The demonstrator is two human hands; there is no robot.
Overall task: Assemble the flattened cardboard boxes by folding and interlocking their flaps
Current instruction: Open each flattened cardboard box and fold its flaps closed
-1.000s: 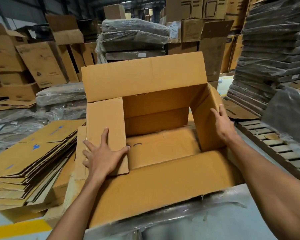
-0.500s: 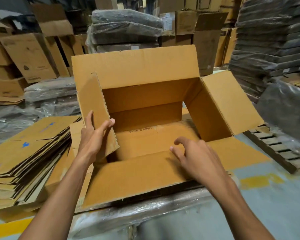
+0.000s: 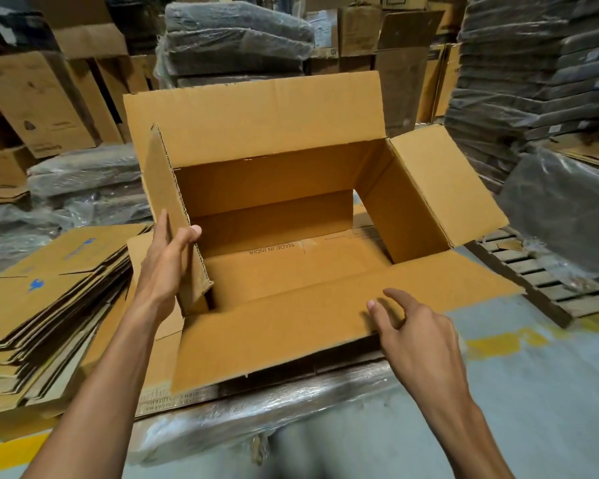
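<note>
An open cardboard box [image 3: 281, 188] is seen in the middle of the frame, set on a plastic-wrapped bundle [image 3: 256, 413] that lies on the grey floor [image 3: 550, 392] at the lower centre. Its four top flaps are unfolded: the far flap [image 3: 256, 122] stands upright, the right flap [image 3: 443, 181] is splayed outward, the near flap [image 3: 291, 326] is laid out towards the lower edge of the frame, and the left flap [image 3: 166, 202] is held nearly upright. The left flap is gripped near its lower end by the left hand [image 3: 168, 267], with the thumb laid on the inner face and the fingers behind the outer face. The right hand [image 3: 415, 337] is placed over the right part of the near flap, its fingers loosely spread and slightly bent with nothing held; whether the fingertips touch the cardboard cannot be told. Inside the box, the words "MADE IN INDIA" [image 3: 272, 248] are printed on a bottom panel. A stack of flattened boxes [image 3: 49, 305] is piled at the left of the frame, just beside the box. A wooden pallet [image 3: 540, 281] is seen at the right, and dark wrapped stacks [image 3: 540, 63] fill the upper right. A yellow floor marking [image 3: 495, 344] is visible near the right wrist.
</note>
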